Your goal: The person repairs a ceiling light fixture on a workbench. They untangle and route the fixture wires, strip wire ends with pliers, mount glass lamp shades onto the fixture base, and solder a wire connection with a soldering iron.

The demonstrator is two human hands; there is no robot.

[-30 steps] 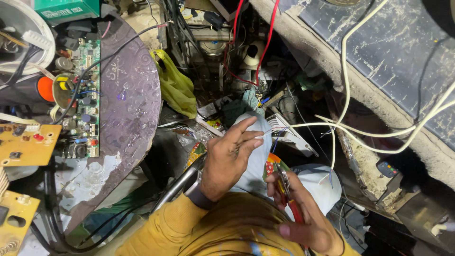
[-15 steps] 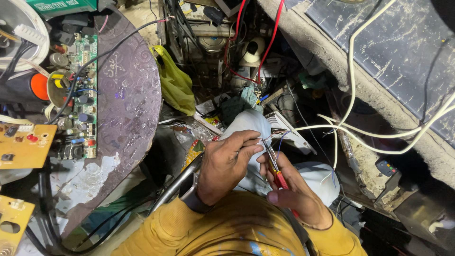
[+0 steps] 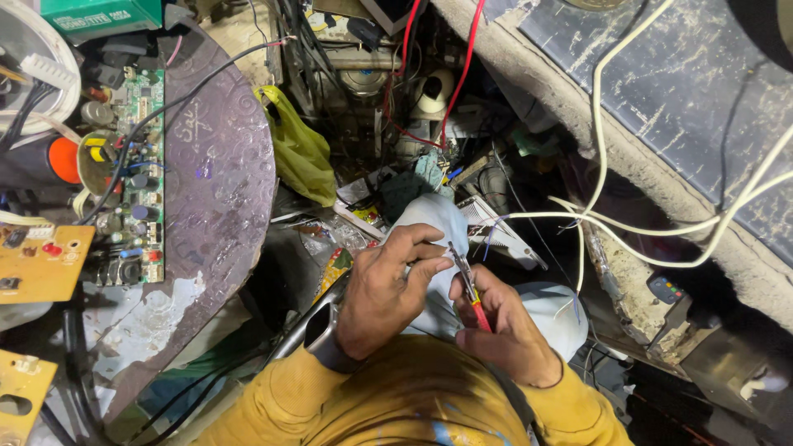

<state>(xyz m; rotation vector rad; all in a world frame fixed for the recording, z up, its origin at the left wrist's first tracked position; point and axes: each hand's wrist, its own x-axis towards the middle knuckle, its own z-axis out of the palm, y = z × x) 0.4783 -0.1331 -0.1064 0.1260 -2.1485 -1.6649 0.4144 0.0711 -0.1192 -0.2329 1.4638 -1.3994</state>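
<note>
Head view, right hand (image 3: 504,330) gripping red-handled pliers (image 3: 467,285), left hand (image 3: 388,289) pinching at their tip, cluttered table (image 3: 223,215) edge just left

Red-handled pliers (image 3: 472,299), green circuit board (image 3: 136,177), yellow plastic bag (image 3: 299,153)

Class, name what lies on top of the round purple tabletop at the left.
On the round tabletop lies a green circuit board, with a black wire crossing it. The board covers whatever is beneath it.
</note>
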